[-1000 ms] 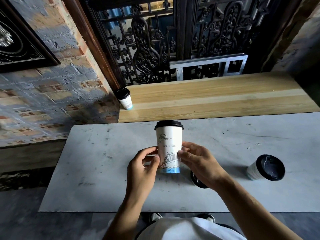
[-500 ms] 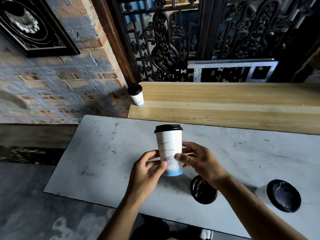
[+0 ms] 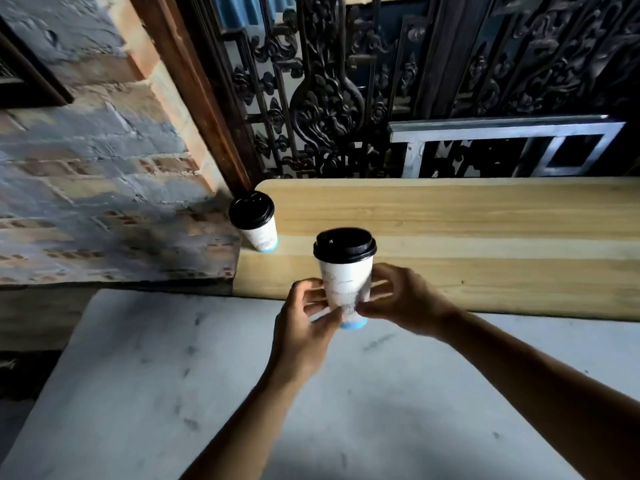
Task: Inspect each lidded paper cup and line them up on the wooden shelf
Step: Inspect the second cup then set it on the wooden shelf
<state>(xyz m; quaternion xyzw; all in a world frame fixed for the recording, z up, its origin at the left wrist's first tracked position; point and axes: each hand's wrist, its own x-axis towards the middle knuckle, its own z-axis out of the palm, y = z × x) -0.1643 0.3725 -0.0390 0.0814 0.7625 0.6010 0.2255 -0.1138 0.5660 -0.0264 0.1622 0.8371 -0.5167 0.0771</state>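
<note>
Clasping one lidded paper cup (image 3: 346, 285) in both hands' grip, left hand (image 3: 304, 323), right hand (image 3: 401, 299), print blurred (unreadable)

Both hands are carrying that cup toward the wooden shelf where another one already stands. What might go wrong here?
The held cup is gripped low on its body by the fingertips of the left hand and right hand, so it might tip or slip. Set down too near the shelf cup, it may knock it; that one stands close to the left end of the wooden shelf. The lid looks seated, but squeezing could loosen it.
</note>
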